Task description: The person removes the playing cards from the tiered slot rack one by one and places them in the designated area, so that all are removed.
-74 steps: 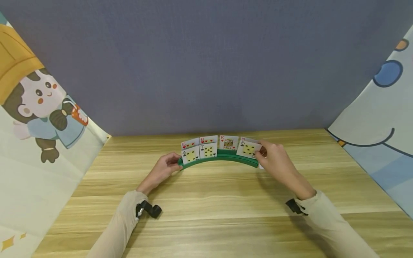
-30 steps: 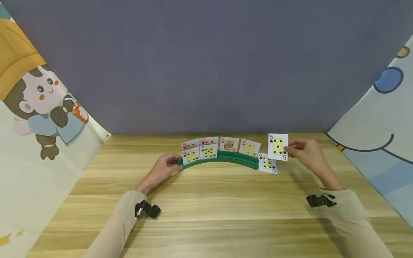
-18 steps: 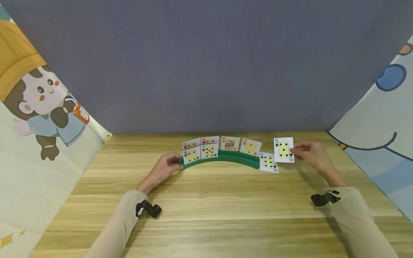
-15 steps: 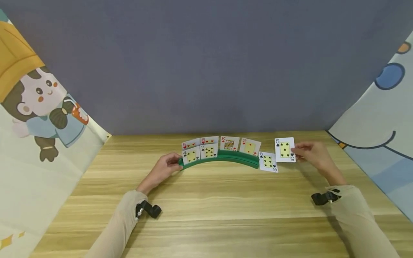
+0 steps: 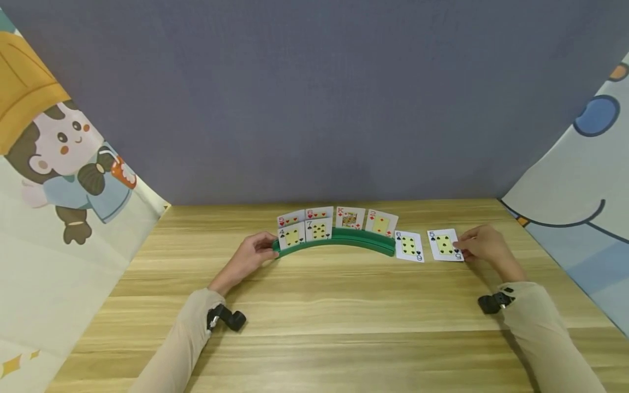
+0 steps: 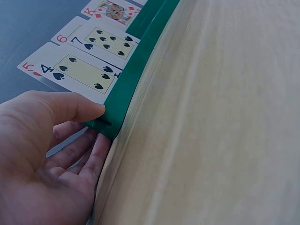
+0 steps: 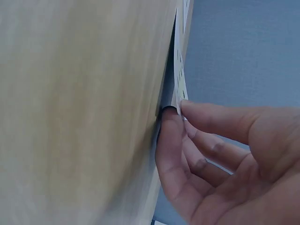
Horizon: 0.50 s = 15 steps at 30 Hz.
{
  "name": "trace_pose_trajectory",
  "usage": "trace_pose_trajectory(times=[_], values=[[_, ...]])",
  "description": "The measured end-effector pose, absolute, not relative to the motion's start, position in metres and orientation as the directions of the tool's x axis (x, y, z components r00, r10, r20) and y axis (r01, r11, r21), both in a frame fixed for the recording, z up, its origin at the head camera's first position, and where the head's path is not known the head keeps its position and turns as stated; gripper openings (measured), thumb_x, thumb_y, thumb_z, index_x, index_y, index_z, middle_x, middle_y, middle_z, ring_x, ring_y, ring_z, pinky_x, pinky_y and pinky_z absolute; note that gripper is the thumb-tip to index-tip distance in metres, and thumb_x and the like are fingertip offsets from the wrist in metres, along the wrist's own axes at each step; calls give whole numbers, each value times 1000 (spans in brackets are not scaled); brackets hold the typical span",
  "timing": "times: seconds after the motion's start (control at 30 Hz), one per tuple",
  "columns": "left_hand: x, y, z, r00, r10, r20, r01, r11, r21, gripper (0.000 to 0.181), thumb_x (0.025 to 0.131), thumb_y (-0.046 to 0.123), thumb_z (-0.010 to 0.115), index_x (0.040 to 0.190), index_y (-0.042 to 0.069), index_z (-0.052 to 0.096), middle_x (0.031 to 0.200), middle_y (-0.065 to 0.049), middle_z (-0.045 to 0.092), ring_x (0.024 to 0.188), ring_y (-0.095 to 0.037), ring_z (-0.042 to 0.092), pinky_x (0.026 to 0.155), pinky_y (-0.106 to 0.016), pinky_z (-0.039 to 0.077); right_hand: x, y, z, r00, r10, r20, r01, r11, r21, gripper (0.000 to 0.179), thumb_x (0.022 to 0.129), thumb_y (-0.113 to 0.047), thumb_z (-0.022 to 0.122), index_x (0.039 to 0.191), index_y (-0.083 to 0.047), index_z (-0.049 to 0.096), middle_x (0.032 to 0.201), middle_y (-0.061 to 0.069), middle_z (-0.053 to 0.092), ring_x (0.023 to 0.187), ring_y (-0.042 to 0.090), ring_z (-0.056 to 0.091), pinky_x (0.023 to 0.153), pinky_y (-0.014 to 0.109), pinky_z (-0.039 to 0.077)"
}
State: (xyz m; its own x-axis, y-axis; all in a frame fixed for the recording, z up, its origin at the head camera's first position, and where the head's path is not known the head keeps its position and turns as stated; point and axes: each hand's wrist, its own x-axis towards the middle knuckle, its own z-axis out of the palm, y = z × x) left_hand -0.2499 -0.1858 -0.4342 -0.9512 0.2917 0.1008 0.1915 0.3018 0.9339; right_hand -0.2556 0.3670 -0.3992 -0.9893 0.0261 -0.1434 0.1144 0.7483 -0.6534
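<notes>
A curved green card holder (image 5: 344, 238) stands near the back of the table. My left hand (image 5: 253, 252) grips its left end, thumb on the front face and fingers behind in the left wrist view. Upright in it are a four of spades (image 5: 292, 236) and seven of spades (image 5: 319, 230) in front, a five and six of hearts behind, then a king of diamonds (image 5: 350, 218) and two of diamonds (image 5: 380, 224). My right hand (image 5: 484, 244) pinches the right edge of a five of spades (image 5: 444, 245), tilted close over the table in the right wrist view.
A six of spades (image 5: 409, 246) lies face up on the wooden table (image 5: 334, 322) at the holder's right end. A grey-blue panel (image 5: 324, 109) rises behind the table. Printed cloths with cartoon figures hang at the left and right sides.
My right hand has lifted the five of spades off the holder's front right, carried it right past the six of spades, and lowered it toward the table. My left hand has stayed put.
</notes>
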Motion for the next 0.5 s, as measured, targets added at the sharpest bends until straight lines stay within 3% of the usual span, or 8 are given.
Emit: trace_pose_trajectory(times=[0.5], values=[[-249,-187,-435,-949,295,109,206,320,925,33,87,-5,68,119,-9,60,119,-26,62,108,-36,63,91,-25,55,-256,359,-404,-995,50,-85,92,790,-606,35,91,-14,69,107,17,65,66,5,68,57,15,64,51,29,56]])
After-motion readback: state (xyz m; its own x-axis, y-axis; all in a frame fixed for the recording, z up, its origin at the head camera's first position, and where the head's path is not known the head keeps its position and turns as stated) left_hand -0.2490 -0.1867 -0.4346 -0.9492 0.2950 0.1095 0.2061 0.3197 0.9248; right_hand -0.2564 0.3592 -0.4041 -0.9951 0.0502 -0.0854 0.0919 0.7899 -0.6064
